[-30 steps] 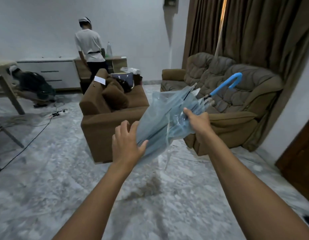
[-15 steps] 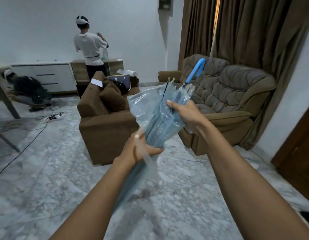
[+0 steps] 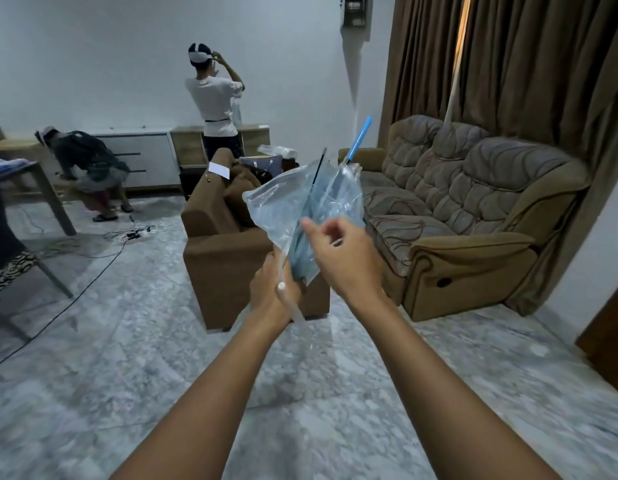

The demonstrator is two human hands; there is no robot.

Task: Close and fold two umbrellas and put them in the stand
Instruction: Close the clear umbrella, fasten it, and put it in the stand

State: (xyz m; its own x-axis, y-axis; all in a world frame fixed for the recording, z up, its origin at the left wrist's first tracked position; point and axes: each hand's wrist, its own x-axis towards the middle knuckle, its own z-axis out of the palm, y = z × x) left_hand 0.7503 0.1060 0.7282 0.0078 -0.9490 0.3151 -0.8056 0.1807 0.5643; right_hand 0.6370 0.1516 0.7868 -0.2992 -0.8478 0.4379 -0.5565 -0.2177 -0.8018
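Both my arms are out in front over the marble floor (image 3: 127, 358), and the translucent blue umbrella (image 3: 300, 195) hangs between my hands, collapsed, its plastic canopy bunched and crinkled. It runs on a slant: the bright blue handle (image 3: 359, 136) points up and away from me toward the curtain (image 3: 508, 64), while the white tip (image 3: 297, 315) comes down toward me past my wrist. My left hand (image 3: 272, 296) sits at the narrow lower end, fingers wrapped round the gathered folds just above that tip, so that end is held fast. My right hand (image 3: 349, 261) is higher and just to the right, against the wider part of the canopy, thumb (image 3: 306, 227) raised alongside the plastic; the fingers are blurred and I cannot tell whether they grip the canopy or only brush it. Behind the umbrella stands a brown armchair (image 3: 224, 258), with a padded sofa (image 3: 473, 209) to its right. Farther back one person (image 3: 215, 98) stands facing the wall, another person (image 3: 85, 168) crouches by the low cabinet (image 3: 144, 154), and cables (image 3: 134, 233) trail across the floor.
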